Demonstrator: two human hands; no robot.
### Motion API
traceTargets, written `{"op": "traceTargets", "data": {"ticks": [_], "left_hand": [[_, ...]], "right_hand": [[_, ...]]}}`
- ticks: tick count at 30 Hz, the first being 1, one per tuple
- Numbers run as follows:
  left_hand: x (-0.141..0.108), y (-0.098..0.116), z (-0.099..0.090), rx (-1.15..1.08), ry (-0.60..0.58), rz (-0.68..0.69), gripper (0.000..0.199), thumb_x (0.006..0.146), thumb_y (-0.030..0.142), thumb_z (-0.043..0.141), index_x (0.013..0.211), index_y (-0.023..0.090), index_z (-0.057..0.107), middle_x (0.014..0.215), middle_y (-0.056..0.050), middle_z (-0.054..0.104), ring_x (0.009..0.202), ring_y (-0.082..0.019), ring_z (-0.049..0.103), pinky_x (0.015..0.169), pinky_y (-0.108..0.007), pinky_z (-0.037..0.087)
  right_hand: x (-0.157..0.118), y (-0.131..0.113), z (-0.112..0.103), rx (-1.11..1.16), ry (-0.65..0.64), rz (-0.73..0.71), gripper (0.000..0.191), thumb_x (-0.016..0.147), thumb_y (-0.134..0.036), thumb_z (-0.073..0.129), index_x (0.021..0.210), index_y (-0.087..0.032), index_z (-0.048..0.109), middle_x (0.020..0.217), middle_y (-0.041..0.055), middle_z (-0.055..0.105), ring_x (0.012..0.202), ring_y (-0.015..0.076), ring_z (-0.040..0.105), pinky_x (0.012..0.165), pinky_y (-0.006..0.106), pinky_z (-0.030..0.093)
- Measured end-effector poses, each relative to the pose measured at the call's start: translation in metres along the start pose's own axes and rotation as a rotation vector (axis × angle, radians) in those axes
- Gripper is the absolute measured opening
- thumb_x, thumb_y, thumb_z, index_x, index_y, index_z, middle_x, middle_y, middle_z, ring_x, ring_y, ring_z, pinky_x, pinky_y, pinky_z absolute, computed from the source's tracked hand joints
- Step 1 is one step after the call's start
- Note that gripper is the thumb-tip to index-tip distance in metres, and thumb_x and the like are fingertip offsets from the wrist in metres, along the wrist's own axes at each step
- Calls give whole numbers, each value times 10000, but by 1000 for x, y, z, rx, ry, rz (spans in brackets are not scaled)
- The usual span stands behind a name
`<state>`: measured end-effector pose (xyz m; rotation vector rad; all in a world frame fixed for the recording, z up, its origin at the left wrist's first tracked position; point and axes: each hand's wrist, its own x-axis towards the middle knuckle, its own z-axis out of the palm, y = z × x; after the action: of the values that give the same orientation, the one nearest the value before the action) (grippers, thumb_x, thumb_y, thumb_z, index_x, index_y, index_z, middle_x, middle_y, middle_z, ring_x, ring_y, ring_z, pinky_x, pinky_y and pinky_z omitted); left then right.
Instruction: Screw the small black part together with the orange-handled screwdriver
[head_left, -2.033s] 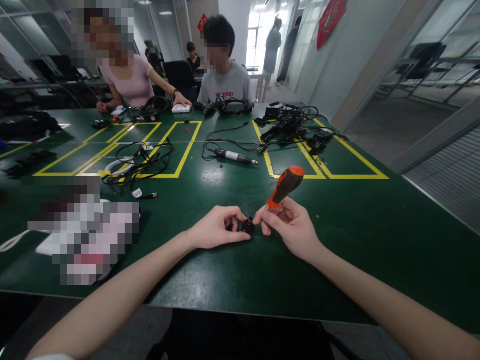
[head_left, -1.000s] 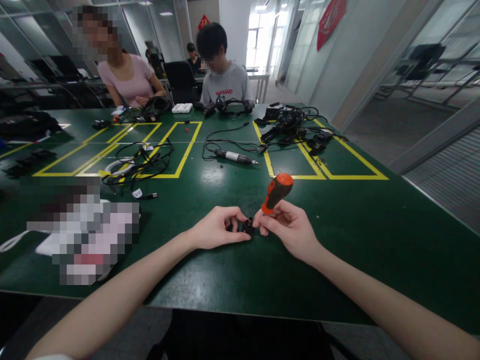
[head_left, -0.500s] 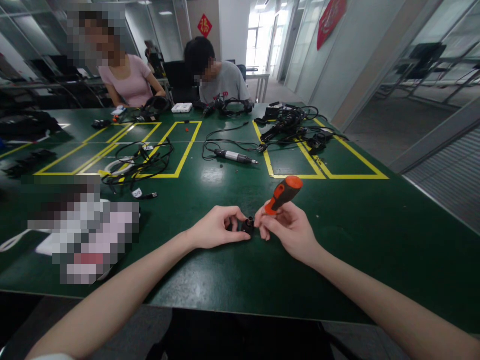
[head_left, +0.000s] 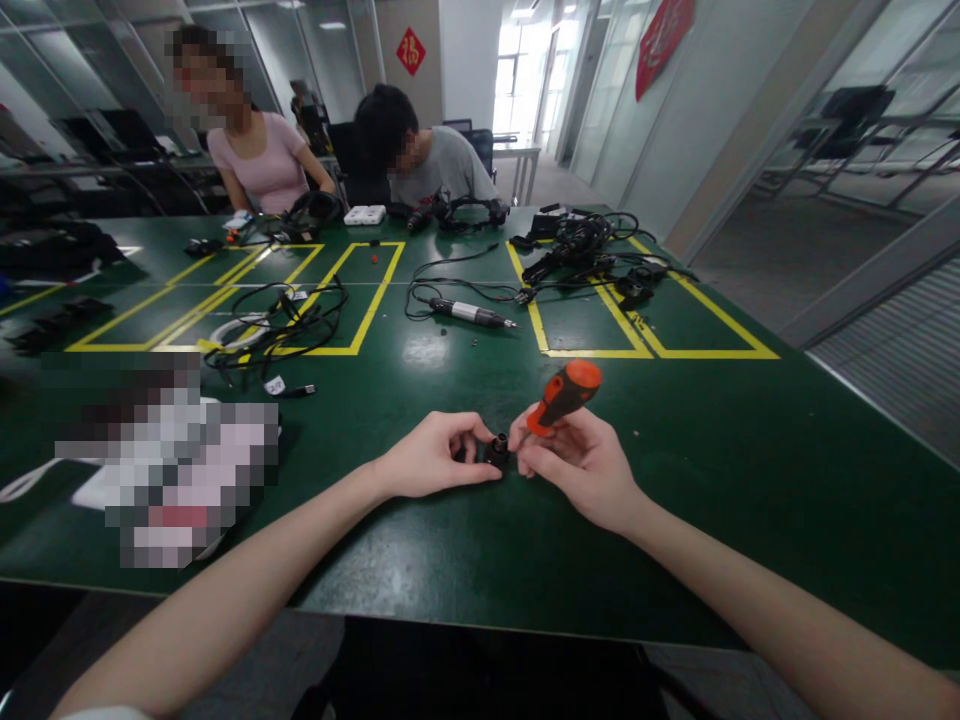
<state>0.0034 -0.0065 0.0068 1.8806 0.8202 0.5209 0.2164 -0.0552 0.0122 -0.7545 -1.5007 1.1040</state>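
A small dark round part (head_left: 497,452) rests on the green table (head_left: 450,560), pinched between the thumb and fingers of my left hand (head_left: 439,455). Just right of it, my right hand (head_left: 581,465) is closed round an orange and black screwdriver (head_left: 566,393). The handle tilts up and to the right above the fingers. The screwdriver's tip is hidden or too small to tell. The fingertips of my right hand are close beside the dark part.
Beyond my hands lies a silver and black electric driver (head_left: 469,313) with a cable. Tangled cables lie at the left (head_left: 300,325) and back right (head_left: 577,250). A blurred pale bundle (head_left: 202,480) is at the left. Two people sit across the table.
The screwdriver handle has dipped slightly down and to the left with my right hand's fingers. My left hand has stayed still. Across the table, both people have shifted a little.
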Motion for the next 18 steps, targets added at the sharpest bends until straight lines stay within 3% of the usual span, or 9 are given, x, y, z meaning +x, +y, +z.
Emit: {"op": "traceTargets", "data": {"ticks": [3, 7, 13, 18], "left_hand": [[0, 1, 0, -11, -14, -5, 300, 804, 366, 823, 903, 155, 633, 639, 57, 605, 550, -85, 510, 557, -212, 391], [0, 2, -1, -15, -11, 0, 286, 806, 352, 821, 886, 157, 628, 631, 62, 599, 542, -81, 500, 550, -209, 383], [0, 0, 0, -27, -8, 5, 296, 806, 355, 825, 877, 161, 613, 631, 64, 598, 540, -79, 505, 557, -210, 389], [0, 0, 0, -17, -13, -6, 302, 804, 361, 825, 876, 158, 613, 632, 64, 596, 537, -77, 505, 556, -210, 388]], "right_hand": [[1, -2, 0, -34, 53, 38, 271, 908, -424, 779, 834, -189, 667, 711, 19, 682, 559, 129, 638, 543, 273, 572], [5, -5, 0, -47, 111, 17, 276, 842, -412, 844, 768, -189, 699, 743, 26, 685, 557, 133, 639, 525, 281, 571], [4, -2, -3, 22, 80, 7, 222, 939, -419, 751, 926, -199, 776, 751, 37, 741, 567, 127, 660, 556, 271, 589], [3, -1, -4, 47, 56, -13, 238, 927, -435, 764, 998, -213, 715, 804, 35, 760, 619, 136, 679, 616, 289, 612]]}}
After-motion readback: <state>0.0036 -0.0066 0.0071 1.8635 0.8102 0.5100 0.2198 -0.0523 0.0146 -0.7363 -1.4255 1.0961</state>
